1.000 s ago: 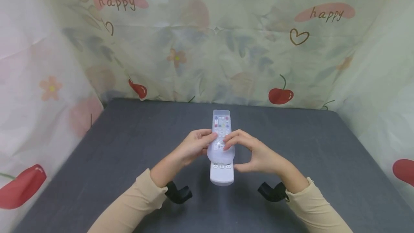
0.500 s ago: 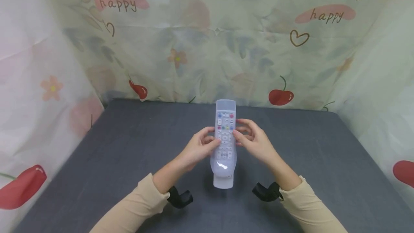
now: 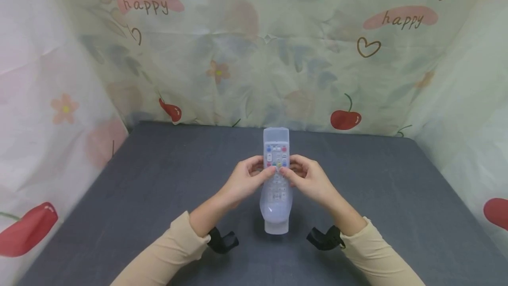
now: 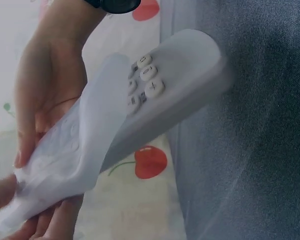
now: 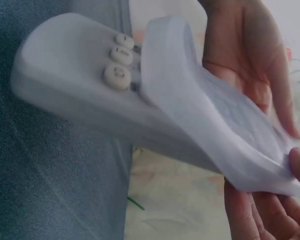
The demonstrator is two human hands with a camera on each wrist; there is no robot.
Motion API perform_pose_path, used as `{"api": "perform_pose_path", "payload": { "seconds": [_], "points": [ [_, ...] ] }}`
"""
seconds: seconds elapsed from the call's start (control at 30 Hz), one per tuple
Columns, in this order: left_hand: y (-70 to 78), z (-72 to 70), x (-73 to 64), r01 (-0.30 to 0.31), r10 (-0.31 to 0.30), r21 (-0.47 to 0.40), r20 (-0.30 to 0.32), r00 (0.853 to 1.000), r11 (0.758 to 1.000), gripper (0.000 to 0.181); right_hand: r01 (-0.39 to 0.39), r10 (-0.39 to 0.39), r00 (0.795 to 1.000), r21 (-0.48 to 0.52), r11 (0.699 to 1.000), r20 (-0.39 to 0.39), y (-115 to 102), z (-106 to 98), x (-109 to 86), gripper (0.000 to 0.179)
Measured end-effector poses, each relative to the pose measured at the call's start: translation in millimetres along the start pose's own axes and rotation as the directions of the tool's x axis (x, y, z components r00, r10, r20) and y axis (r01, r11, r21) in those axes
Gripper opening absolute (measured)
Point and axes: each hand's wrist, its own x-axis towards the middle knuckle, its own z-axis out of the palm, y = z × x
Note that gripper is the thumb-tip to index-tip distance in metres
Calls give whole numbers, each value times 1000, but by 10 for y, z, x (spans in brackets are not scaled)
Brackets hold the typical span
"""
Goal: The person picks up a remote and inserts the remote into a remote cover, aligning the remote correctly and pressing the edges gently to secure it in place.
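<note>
A white remote control [image 4: 187,62] with round buttons is partly inside a translucent silicone cover [image 3: 276,208]. Its near end sticks out bare past the cover's flared mouth, as both wrist views show. My left hand [image 3: 247,179] pinches the covered part from the left, thumb on the button face and fingers behind. From the right, my right hand [image 3: 310,178] pinches it the same way. The two thumbs almost meet over the buttons. At the far end, a stretch of the cover extends past the top row of buttons. The remote is held above the table, tilted.
A dark grey table [image 3: 190,153] lies beneath the hands. Patterned cloth [image 3: 262,56] with cherries, hearts and lettering hangs behind it and at both sides. Black straps [image 3: 222,239] are at both wrists.
My right hand has shifted from the cover's near part up to the right edge and now pinches it opposite the left. The cover reaches farther down over the remote than a second ago.
</note>
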Motion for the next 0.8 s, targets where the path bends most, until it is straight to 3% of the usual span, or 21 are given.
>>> {"api": "perform_pose_path", "payload": {
  "seconds": [0.17,0.33,0.53,0.8],
  "points": [
    [3,8,-22,-57,57,3,-54,997,998,31,7,-7,1000,33,999,11,-21,11,-14,35],
    [-6,16,-28,-76,75,2,-80,994,997,29,31,-28,999,61,998,-40,-62,-48,-21,35],
    [3,35,-27,-83,83,5,-85,993,997,29,71,-78,990,-65,995,-114,-113,-95,-3,22],
    [-7,66,-28,-83,80,-16,-120,990,996,27,108,-149,974,-229,967,-170,-136,-75,-24,11]
  ]
}}
